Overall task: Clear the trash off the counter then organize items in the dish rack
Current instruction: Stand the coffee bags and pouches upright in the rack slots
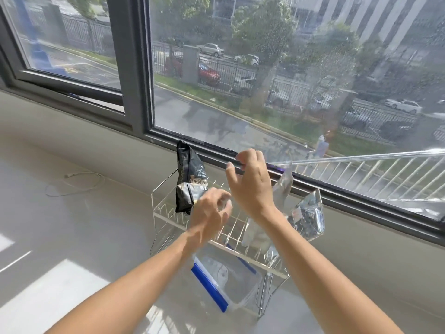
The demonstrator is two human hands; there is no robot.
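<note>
A wire dish rack (160, 214) stands on the pale counter under the window. A black snack bag (189, 179) stands upright at its far left end. My left hand (209, 219) hovers at that bag's lower right corner, fingers curled and blurred; what it grips is unclear. My right hand (250, 182) is raised above the rack, thumb and forefinger pinched on a clear plastic wrapper (284, 183) that hangs behind it and stretches right. A crumpled silver foil bag (309, 219) rests at the rack's right side. A clear container with a blue lid (227, 278) lies at the rack's near end.
A white cable (72, 183) lies looped on the counter to the left. The grey window frame (361, 201) and sill run close behind the rack. Metal utensils (263, 290) hang at the rack's near right corner.
</note>
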